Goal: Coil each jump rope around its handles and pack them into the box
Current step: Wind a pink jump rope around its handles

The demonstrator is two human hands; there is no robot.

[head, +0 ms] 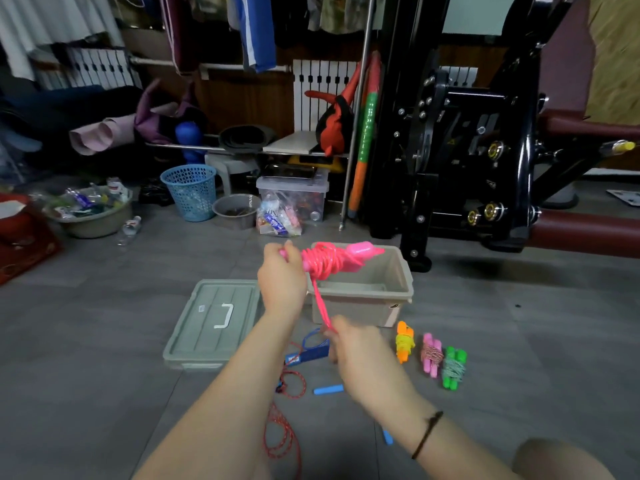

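- Grey floor tiles (104, 341) carry the open box (363, 306)
- Left hand (282, 275) grips the pink handles (360, 252), steadying the coil
- Right hand (353, 344) apparently pinches the pink rope (320, 299) taut for winding

A blue mesh basket (189, 192) is standing on the grey tiled floor (104, 306), just beside a grey bowl (236, 210). Right of the bowl, a stuffed plastic bag (278, 220) is leaning against a clear lidded bin (304, 192). Further left, a beige basin (93, 225) is holding wrappers, and a plastic bottle (130, 228) is lying near it. Clothes (254, 29) are hanging along the top. A rolled pink mat (100, 135) is lying at the back left. A red-and-black bag (334, 128) is sitting before a white radiator (318, 84). A black exercise machine (460, 150) is standing on the right, with an orange-and-green pole (363, 143) leaning beside it.
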